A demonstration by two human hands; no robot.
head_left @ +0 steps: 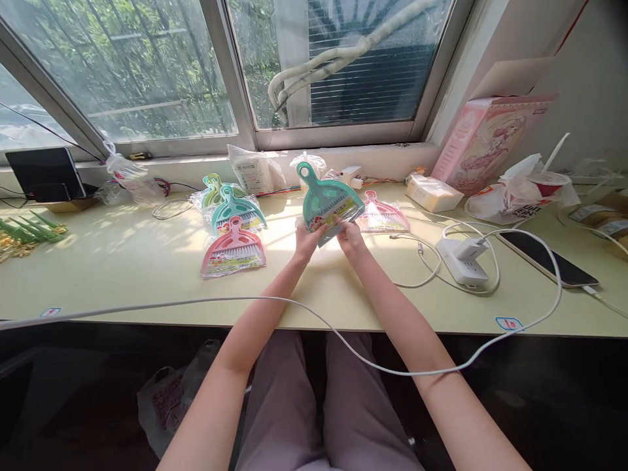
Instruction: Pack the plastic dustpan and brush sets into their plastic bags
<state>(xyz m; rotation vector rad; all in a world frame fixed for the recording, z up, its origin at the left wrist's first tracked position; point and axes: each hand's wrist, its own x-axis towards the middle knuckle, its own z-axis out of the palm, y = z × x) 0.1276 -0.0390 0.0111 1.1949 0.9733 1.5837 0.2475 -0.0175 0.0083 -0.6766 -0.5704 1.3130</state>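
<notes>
Both of my hands hold a green dustpan set (330,199) by its lower edge, raised above the table with its looped handle pointing away from me. A printed label crosses its lower part. My left hand (309,239) grips the lower left side, and my right hand (350,238) the lower right. To the left lie a pink dustpan-and-brush set (234,252), a teal one (238,208) behind it and a yellow-green one (213,186) at the back, in clear wrapping. Another pink set (383,212) lies just right of my hands.
A white cable (314,314) hangs across my forearms. On the right are a power strip (462,261), a phone (547,258), a tissue pack (434,191) and a pink box (495,144). A tablet (46,173) and bagged items (132,173) stand at the left, beneath the window.
</notes>
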